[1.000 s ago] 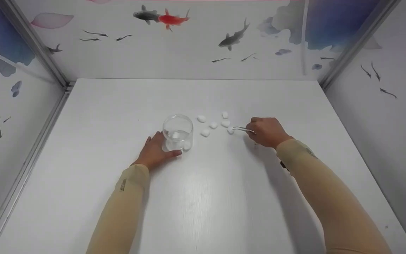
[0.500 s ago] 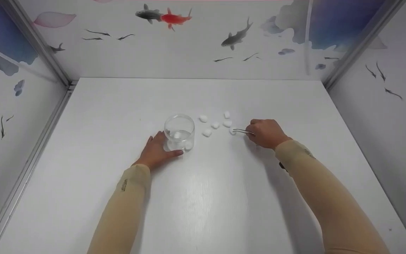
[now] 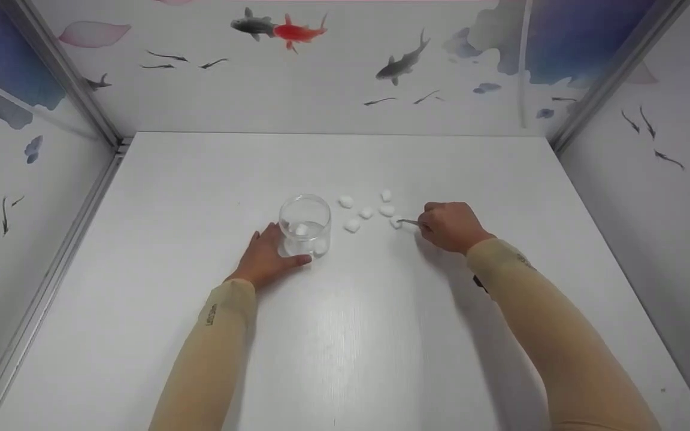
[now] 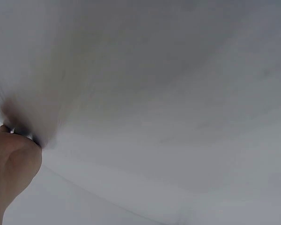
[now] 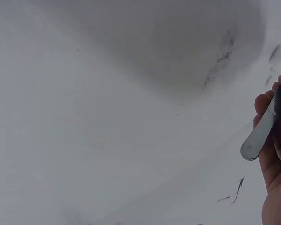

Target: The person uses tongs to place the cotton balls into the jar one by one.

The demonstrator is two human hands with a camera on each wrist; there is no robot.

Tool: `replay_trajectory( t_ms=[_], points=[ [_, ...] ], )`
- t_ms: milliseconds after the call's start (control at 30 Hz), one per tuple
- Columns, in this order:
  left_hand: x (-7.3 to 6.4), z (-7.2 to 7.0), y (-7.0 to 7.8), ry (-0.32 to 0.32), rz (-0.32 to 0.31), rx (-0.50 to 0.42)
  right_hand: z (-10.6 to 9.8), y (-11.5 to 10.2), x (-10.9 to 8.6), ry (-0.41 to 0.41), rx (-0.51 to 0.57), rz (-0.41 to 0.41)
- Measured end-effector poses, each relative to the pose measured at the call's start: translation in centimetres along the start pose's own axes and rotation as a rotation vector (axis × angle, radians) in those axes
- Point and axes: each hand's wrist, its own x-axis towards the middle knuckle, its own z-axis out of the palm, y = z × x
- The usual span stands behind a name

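Observation:
In the head view a clear jar stands upright on the white table, with white cotton balls at its bottom. My left hand holds the jar low on its left side, thumb across the front. My right hand pinches metal tweezers, whose tips are at the rightmost cotton ball. The right wrist view shows the tweezers' rounded metal end jutting from my curled fingers. Only the edge of my left hand appears in the left wrist view; the jar is hidden there.
Several more cotton balls lie loose between jar and tweezers, among them one nearest the jar and one farthest back. White panels printed with fish enclose the table at the back and both sides.
The tweezers' tips, spread apart half a second ago, have come together at the rightmost cotton ball. The left hand stays on the jar.

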Motion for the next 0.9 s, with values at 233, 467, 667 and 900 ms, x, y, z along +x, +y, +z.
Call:
replay_trajectory(
  t_ms=[233, 467, 667, 900],
  points=[
    [0.0, 0.0, 0.2, -0.002, 0.006, 0.012, -0.7, 0.0, -0.4, 0.016, 0.022, 0.014],
    [0.0, -0.1, 0.2, -0.007, 0.008, 0.014, -0.9, -0.6, -0.5, 0.022, 0.046, 0.003],
    [0.1, 0.0, 0.0, -0.002, 0.012, 0.02, -1.0, -1.5, -0.2, 0.022, 0.041, -0.016],
    [-0.2, -0.2, 0.2, -0.005, 0.028, 0.003, -1.6, -2.6, 0.2, 0.059, 0.034, -0.08]
  ],
)
